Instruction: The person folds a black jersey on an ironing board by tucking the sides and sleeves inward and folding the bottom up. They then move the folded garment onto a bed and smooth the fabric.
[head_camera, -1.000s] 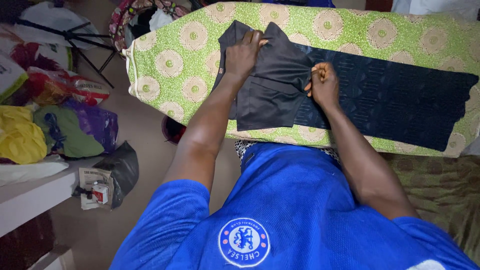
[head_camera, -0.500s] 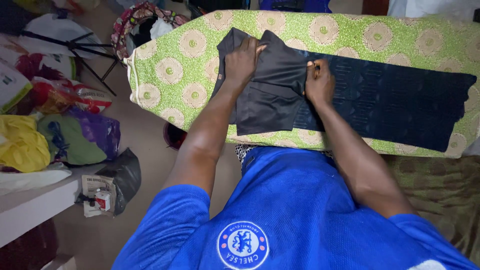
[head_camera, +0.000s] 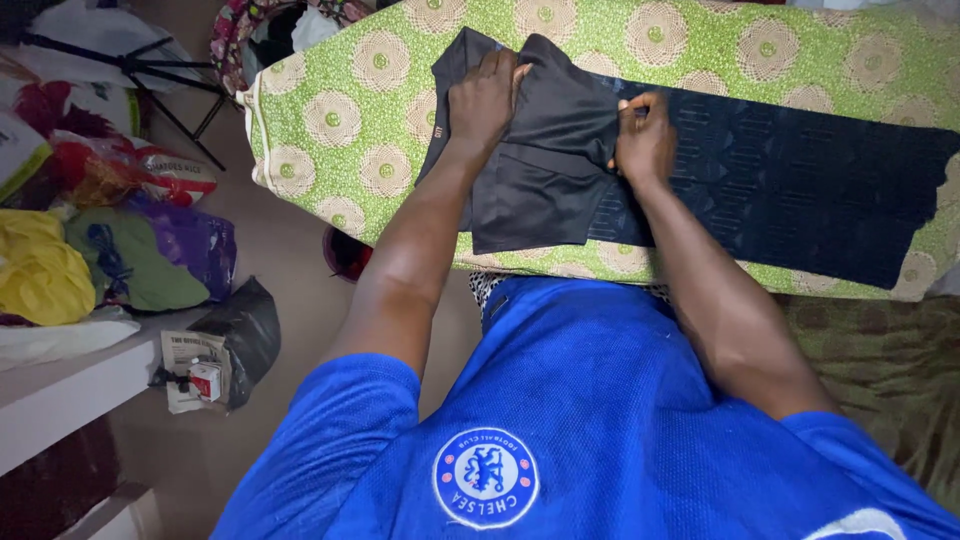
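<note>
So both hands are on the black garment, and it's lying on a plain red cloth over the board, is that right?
Not quite. The head view shows the left hand and right hand on the black garment, but the cloth over the board is green with round cream motifs, not plain red.

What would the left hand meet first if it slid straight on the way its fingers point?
The left hand lies on the black garment, fingers pointing to the board's far side. It would probably cross the garment's top edge, then meet the green patterned cover.
</note>
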